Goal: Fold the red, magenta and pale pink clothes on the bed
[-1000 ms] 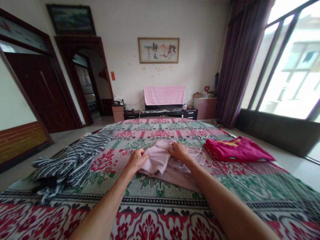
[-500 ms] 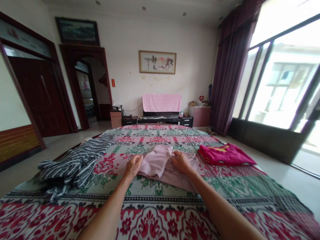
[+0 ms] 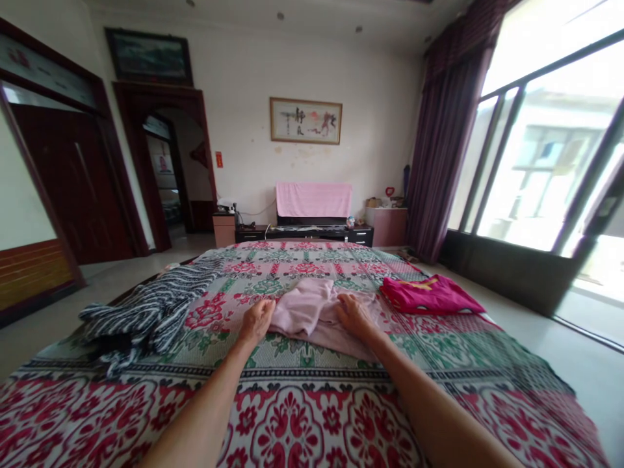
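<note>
A pale pink garment (image 3: pixel 303 308) lies partly folded on the patterned bedspread (image 3: pixel 292 426) in front of me. My left hand (image 3: pixel 258 320) is closed on its left edge, the fingers pressed together. On the right part of the cloth rests my right hand (image 3: pixel 355 316), its fingers curled down onto the fabric beside the folded-over layer. What the fingertips pinch underneath is hidden. A folded magenta garment (image 3: pixel 431 296) with a yellow print sits to the right of my right hand. Off to the left lies a crumpled black-and-white striped garment (image 3: pixel 156 309).
Beyond the bed's far edge stands a black low cabinet (image 3: pixel 361 235), with a pink cloth (image 3: pixel 314 199) draped over something on it. A purple curtain (image 3: pixel 439 156) hangs by the bright window at right. Doorways open at left.
The view has shifted slightly. Both hands stay at the pink garment in almost the same places, and its folded layer looks nearly unchanged.
</note>
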{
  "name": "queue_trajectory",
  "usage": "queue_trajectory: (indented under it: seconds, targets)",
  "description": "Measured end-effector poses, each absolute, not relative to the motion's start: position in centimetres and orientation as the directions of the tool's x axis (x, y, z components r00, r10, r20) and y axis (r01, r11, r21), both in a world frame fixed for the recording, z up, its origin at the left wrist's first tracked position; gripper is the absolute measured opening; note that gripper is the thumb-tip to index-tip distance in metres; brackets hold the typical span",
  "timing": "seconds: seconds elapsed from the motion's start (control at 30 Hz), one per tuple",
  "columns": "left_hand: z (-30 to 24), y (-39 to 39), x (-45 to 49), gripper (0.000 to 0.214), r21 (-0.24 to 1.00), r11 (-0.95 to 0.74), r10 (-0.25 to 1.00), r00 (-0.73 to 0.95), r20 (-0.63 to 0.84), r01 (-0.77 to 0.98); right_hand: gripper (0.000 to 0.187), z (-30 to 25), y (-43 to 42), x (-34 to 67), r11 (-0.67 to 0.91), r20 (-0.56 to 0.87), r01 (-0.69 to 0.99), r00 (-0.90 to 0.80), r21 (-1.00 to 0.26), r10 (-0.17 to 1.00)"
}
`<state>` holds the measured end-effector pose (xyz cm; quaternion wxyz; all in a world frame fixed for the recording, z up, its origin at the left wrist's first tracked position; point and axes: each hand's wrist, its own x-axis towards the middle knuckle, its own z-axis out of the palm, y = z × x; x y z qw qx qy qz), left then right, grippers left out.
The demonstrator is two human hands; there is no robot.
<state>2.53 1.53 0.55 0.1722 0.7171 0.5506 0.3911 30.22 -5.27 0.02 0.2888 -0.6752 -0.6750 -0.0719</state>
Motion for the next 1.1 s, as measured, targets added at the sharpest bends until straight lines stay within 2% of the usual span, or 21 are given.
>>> queue_trajectory:
  seconds: [0.17,0.4,0.87,1.0,1.1]
  targets:
    - [0.7,1.1,2.6,0.028,0.642,-0.345,0.922,0.119,0.369,0.684,0.03,0.4,-5.9,30.1,0.109,0.507,0.946,0.064,-0.304,0.859]
    - [0.3,1.0,1.8,0.03,0.655,-0.296,0.939,0.085,0.334,0.695,0.03,0.2,-6.4,30.6,0.177,0.548,0.935,0.022,-0.308,0.836]
    - [-0.3,1.1,2.2,0.024,0.616,-0.423,0.891,0.179,0.418,0.664,0.026,-0.2,-6.7,32.7,-0.002,0.482,0.933,0.188,-0.36,0.856]
    - [-0.7,1.0,2.5,0.022,0.547,-0.505,0.838,0.227,0.496,0.668,0.023,-0.8,-6.5,33.1,0.035,0.5,0.935,0.156,-0.352,0.852]
    - [-0.8,1.0,2.6,0.021,0.54,-0.509,0.836,0.236,0.495,0.67,0.02,-0.9,-6.5,33.0,0.039,0.5,0.93,0.16,-0.365,0.851]
